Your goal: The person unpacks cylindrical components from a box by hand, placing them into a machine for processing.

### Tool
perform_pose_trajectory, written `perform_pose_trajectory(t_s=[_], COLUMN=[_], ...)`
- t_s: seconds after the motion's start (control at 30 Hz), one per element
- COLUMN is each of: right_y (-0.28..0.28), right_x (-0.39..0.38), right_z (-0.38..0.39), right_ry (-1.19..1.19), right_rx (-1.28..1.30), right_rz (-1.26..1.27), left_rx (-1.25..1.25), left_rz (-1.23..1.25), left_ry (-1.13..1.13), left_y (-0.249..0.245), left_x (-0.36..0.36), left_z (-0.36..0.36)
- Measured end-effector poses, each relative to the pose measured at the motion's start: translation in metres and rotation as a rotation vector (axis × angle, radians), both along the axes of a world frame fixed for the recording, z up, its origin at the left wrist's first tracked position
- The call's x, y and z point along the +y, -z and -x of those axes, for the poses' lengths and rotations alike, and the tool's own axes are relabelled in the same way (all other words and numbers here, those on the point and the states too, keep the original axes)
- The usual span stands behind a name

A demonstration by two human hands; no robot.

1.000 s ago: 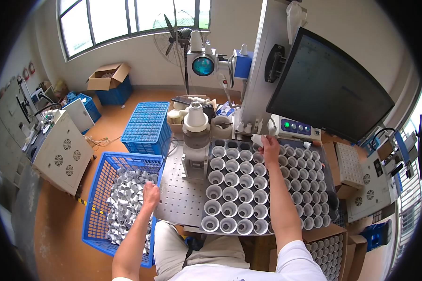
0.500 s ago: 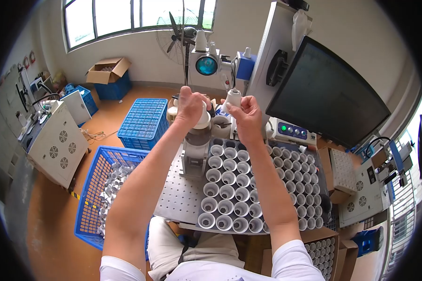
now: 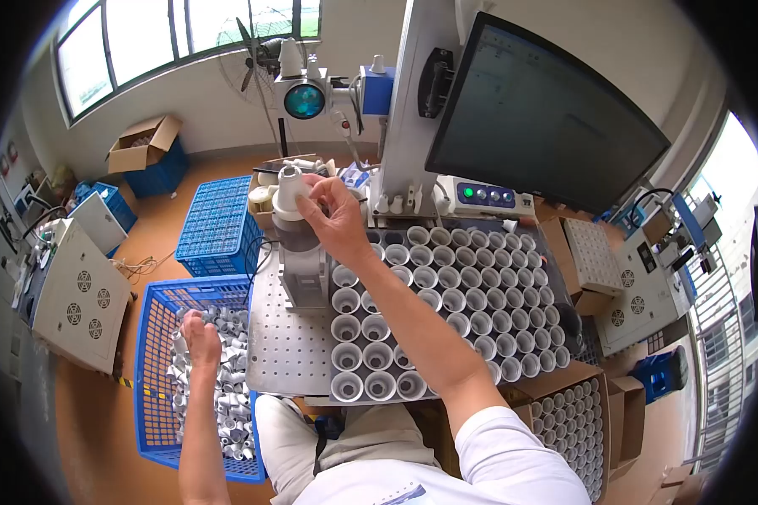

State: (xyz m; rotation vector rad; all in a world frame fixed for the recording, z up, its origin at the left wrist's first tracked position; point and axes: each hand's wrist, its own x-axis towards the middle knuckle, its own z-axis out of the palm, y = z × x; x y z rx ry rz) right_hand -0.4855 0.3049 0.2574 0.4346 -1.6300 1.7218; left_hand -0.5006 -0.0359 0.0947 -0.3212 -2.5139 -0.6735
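My right hand (image 3: 335, 220) pinches a white cone-shaped plastic part (image 3: 290, 190) between thumb and fingers. The part stands upright, narrow end up, on top of a grey cylindrical fixture (image 3: 301, 257). Down at the left, my left hand (image 3: 200, 338) is over a blue plastic basket (image 3: 155, 370), with its fingers curled together. Many loose white and grey cone-shaped parts (image 3: 227, 396) fill the basket around that hand. Whether the left fingers grip one of them is hidden. Above the fixture sits a laser head with a round teal lens (image 3: 304, 101).
Rows of white plastic cups (image 3: 379, 357) cover the right of the perforated metal table (image 3: 280, 353). A monitor (image 3: 547, 126) and a control box with a lit green button (image 3: 484, 195) stand behind. A carton of similar cups (image 3: 564, 412) sits below right; a blue crate (image 3: 215, 223) is beyond the basket.
My left hand has left the fixture and gone down to the basket. My right hand has brought the raised white part left onto the fixture. The view has turned right.
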Motion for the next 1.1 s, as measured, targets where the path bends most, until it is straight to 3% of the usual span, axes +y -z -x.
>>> perform_pose_trajectory(t_s=[0.1, 0.17, 0.27, 0.4, 0.5, 0.6, 0.7, 0.73, 0.8, 0.93, 1.1], right_y=[0.016, 0.032, 0.037, 0.069, 0.066, 0.046, 0.068, 0.052, 0.079, 0.108, 0.116], right_x=[0.044, 0.091, 0.142, 0.174, 0.183, 0.191, 0.194, 0.175, 0.166, 0.166, 0.172], right_z=[-0.012, -0.019, -0.036, -0.043, -0.044, -0.043, -0.043, -0.060, -0.066, -0.061, -0.061], right_ry=[0.398, 0.701, 0.709, 0.616, 0.581, 0.690, 0.605, 0.471, 0.462, 0.453, 0.604], right_rx=[-0.091, -0.394, -1.059, -1.110, -0.981, -0.885, -0.730, -0.781, -0.642, -0.492, -0.487], right_rz=[-0.231, -0.616, -0.945, -1.138, -1.193, -0.961, -0.343, -0.146, 0.037, 0.124, -0.044], left_rx=[-0.157, -0.124, -0.157, -0.245, -0.207, -0.183, -0.240, -0.270, -0.243, -0.340, -0.391], left_rz=[0.076, 0.241, 0.368, 0.365, 0.336, 0.334, 0.358, 0.370, 0.327, 0.236, 0.234], left_ry=[0.129, 0.135, 0.144, 0.153, 0.147, 0.144, 0.174, 0.187, 0.150, 0.066, 0.067], left_y=[0.051, 0.053, 0.056, 0.058, 0.062, 0.064, 0.063, 0.063, 0.067, 0.023, 0.017], left_x=[0.035, 0.061, 0.069, 0.068, 0.065, 0.066, 0.065, 0.063, 0.066, 0.078, 0.081], left_z=[-0.052, -0.081, -0.085, -0.080, -0.080, -0.082, -0.079, -0.079, -0.080, -0.089, -0.088])
